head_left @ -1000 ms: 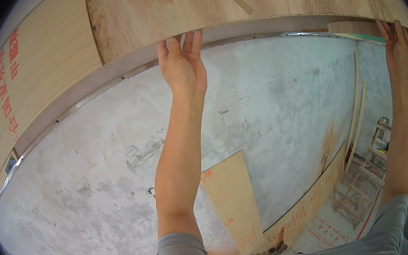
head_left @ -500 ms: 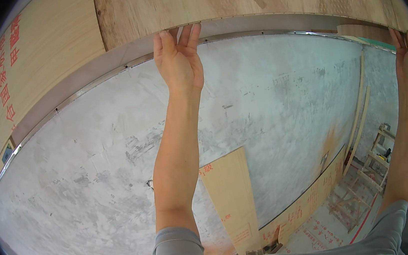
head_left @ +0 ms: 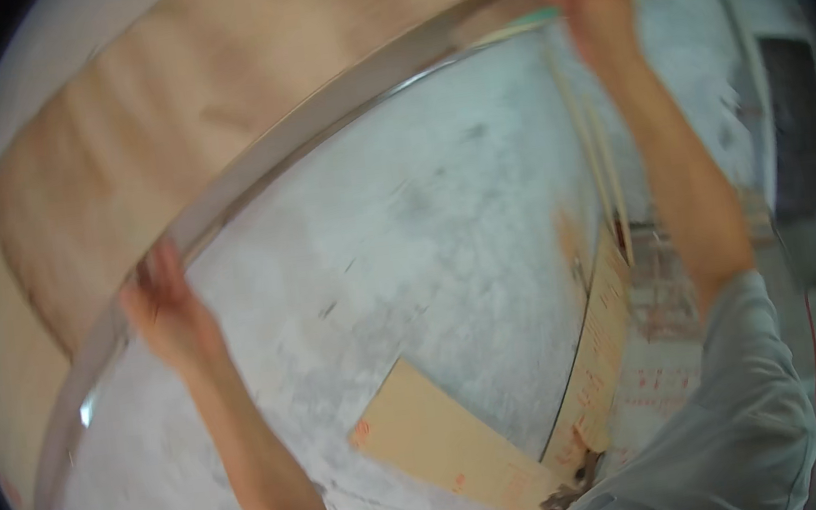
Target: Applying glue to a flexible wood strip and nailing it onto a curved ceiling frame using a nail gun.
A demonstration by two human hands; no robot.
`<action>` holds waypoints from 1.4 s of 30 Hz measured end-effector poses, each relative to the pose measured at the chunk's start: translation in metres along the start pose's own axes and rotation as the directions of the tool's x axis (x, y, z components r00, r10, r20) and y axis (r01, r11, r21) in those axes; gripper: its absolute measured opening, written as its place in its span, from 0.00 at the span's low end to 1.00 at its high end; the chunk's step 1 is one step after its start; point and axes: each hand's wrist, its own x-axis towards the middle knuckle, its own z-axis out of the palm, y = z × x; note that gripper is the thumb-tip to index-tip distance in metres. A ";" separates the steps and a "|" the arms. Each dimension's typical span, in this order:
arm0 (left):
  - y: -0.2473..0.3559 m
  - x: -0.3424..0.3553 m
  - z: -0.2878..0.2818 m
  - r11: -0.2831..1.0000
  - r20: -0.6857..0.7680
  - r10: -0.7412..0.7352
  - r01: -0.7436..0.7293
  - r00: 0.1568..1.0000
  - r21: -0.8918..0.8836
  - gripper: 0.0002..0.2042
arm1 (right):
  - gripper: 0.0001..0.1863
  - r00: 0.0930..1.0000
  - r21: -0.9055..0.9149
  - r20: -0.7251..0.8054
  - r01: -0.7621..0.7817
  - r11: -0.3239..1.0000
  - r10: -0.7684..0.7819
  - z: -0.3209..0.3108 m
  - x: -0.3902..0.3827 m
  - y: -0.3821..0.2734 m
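A large, blurred plywood panel [head_left: 284, 47] spans the top overhead, with a pale strip along its edge and a thin metal channel [head_left: 418, 77] beside it on the wall. My left hand [head_left: 172, 302] holds the panel's edge at the left, fingers bent up against it and smeared by motion. My right hand [head_left: 591, 7] reaches higher and holds the same edge toward the far right, its fingertips against the board. Both my arms are raised in front of the mottled grey plastered wall [head_left: 426, 233].
A board [head_left: 438, 433] leans low on the wall, beside a long board [head_left: 593, 335] along its foot. Upright wooden strips [head_left: 601, 152] stand toward the corner. A blurred wooden frame [head_left: 663, 286] is at lower right, and a dark rectangular area [head_left: 793, 120] shows on the right.
The view has swung and tilted, so the panel edge now slopes steeply. My left hand sits lower and farther left, my right higher and farther left; both remain on the panel.
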 end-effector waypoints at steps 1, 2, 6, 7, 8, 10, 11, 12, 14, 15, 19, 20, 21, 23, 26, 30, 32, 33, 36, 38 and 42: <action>0.022 0.003 -0.004 1.000 -0.006 0.021 -0.021 1.000 0.000 0.21 | 0.13 0.994 0.165 0.038 -0.105 0.981 0.100 0.032 -0.010 -0.003; 0.027 0.003 -0.004 1.000 0.036 0.008 -0.008 0.999 -0.020 0.22 | 0.14 0.992 0.244 0.067 -0.123 0.962 0.110 0.038 -0.012 -0.011; 0.019 -0.005 0.015 0.992 0.125 -0.042 0.056 0.991 -0.113 0.24 | 0.19 0.981 0.397 0.106 -0.193 0.897 0.164 0.024 -0.014 -0.041; 0.017 -0.008 0.014 0.989 0.147 -0.066 0.084 0.987 -0.122 0.24 | 0.20 0.975 0.402 0.095 -0.223 0.888 0.202 0.021 -0.017 -0.043; 0.017 -0.008 0.012 0.984 0.129 -0.067 0.088 0.989 -0.158 0.25 | 0.21 0.967 0.416 0.095 -0.254 0.873 0.237 0.021 -0.017 -0.045; 0.014 -0.007 0.013 0.976 0.118 -0.071 0.093 0.990 -0.195 0.25 | 0.21 0.967 0.419 0.084 -0.254 0.872 0.241 0.019 -0.013 -0.046; 0.014 -0.007 0.012 0.975 0.100 -0.069 0.088 0.993 -0.205 0.25 | 0.21 0.962 0.428 0.091 -0.272 0.862 0.258 0.020 -0.014 -0.045; 0.013 -0.007 0.011 0.974 0.080 -0.065 0.081 0.995 -0.213 0.25 | 0.21 0.962 0.431 0.087 -0.270 0.861 0.258 0.019 -0.013 -0.043; 0.015 -0.003 0.008 0.967 0.069 -0.077 0.092 0.995 -0.237 0.25 | 0.20 0.966 0.402 0.118 -0.257 0.879 0.228 0.019 -0.012 -0.040; 0.016 -0.002 0.007 0.959 0.056 -0.089 0.101 0.994 -0.263 0.24 | 0.20 0.966 0.410 0.123 -0.260 0.874 0.229 0.021 -0.011 -0.038; 0.018 -0.007 0.017 0.966 -0.004 -0.088 0.085 0.996 -0.245 0.23 | 0.17 0.972 0.367 0.093 -0.235 0.900 0.216 0.017 -0.009 -0.025; 0.023 -0.004 0.017 0.952 0.021 -0.115 0.116 0.993 -0.282 0.22 | 0.14 0.986 0.345 0.124 -0.144 0.928 0.107 0.016 -0.008 -0.021; 0.024 -0.003 0.018 0.936 0.046 -0.146 0.153 0.988 -0.318 0.22 | 0.14 0.984 0.354 0.139 -0.151 0.923 0.108 0.013 -0.006 -0.019; 0.028 0.001 0.013 0.946 0.001 -0.112 0.107 0.994 -0.306 0.22 | 0.18 0.979 0.351 0.192 -0.130 0.927 0.064 0.011 -0.005 -0.014; 0.020 -0.006 0.026 0.957 -0.065 -0.068 0.047 0.996 -0.286 0.19 | 0.16 0.978 0.366 0.208 -0.111 0.924 0.035 0.004 -0.005 -0.016; 0.022 -0.006 0.024 0.929 -0.042 -0.082 0.061 0.996 -0.366 0.15 | 0.14 0.976 0.408 0.214 -0.117 0.905 0.030 0.006 -0.003 -0.017; 0.030 0.000 0.018 0.877 0.043 -0.170 0.170 0.985 -0.450 0.14 | 0.14 0.975 0.444 0.220 -0.117 0.888 0.018 0.012 -0.003 -0.013; 0.029 -0.001 0.018 0.793 0.132 -0.252 0.283 0.959 -0.539 0.14 | 0.15 0.976 0.412 0.217 -0.112 0.904 0.022 0.009 -0.004 -0.010; 0.014 -0.008 0.028 0.820 0.105 -0.215 0.238 0.971 -0.521 0.12 | 0.17 0.973 0.377 0.211 -0.173 0.910 0.097 -0.002 -0.006 -0.008; 0.013 -0.009 0.031 0.828 0.100 -0.199 0.222 0.975 -0.515 0.11 | 0.18 0.967 0.392 0.200 -0.227 0.892 0.158 -0.001 -0.004 -0.011; 0.019 -0.011 0.037 0.868 0.026 -0.174 0.165 0.984 -0.469 0.10 | 0.19 0.973 0.517 0.154 -0.230 0.825 0.174 0.016 -0.016 -0.018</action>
